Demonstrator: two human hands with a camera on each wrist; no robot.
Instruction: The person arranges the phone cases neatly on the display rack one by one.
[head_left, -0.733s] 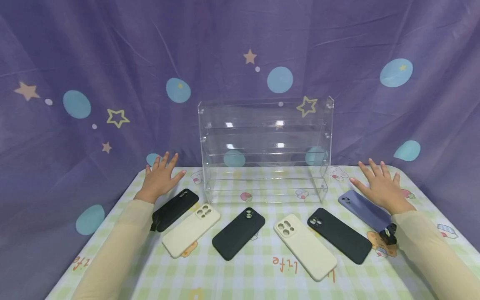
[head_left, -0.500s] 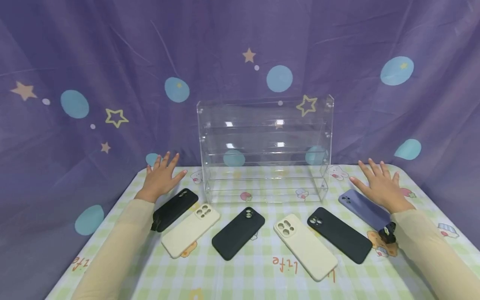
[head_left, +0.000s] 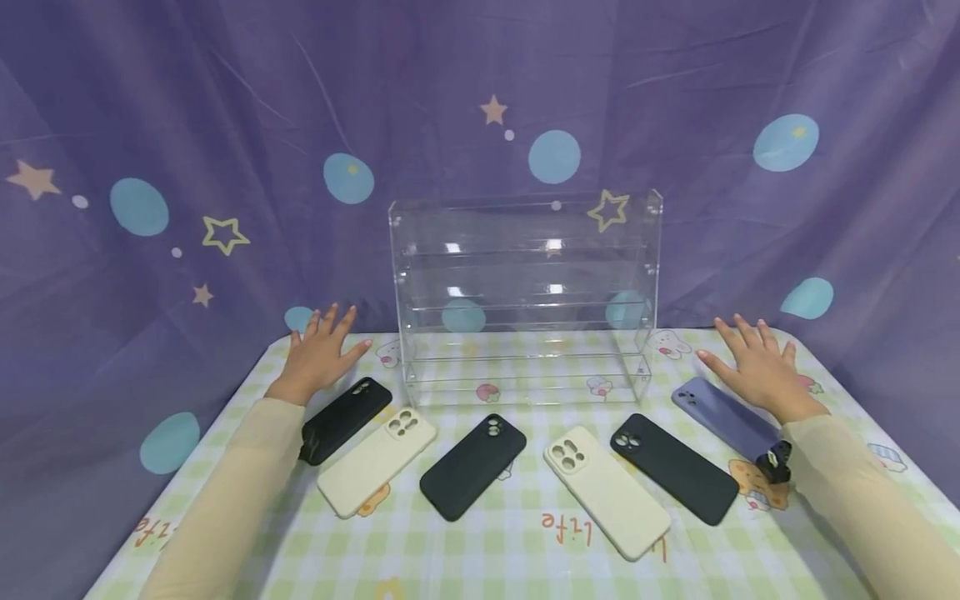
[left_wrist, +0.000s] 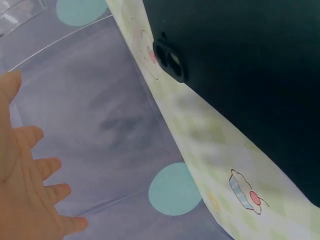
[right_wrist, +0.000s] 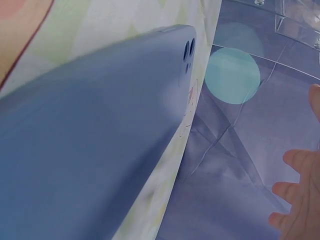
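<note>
Plain, pale-yellow long sleeves (head_left: 228, 504) reach both wrists, ending in smooth cuffs (head_left: 808, 435) above bare fingers (head_left: 750, 335), with a small black device (head_left: 776, 463) beside the right one.

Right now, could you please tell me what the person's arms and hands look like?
The left sleeve and right sleeve are long, plain and pale yellow, reaching the wrists. The left hand and right hand are ungloved, with no rings visible. A small black device shows beside the end of the right sleeve.

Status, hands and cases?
Left hand, right hand: fingers spread, empty. Six flat black, cream and blue phone cases ungripped near clear acrylic tiered rack. No visible obstruction.
</note>
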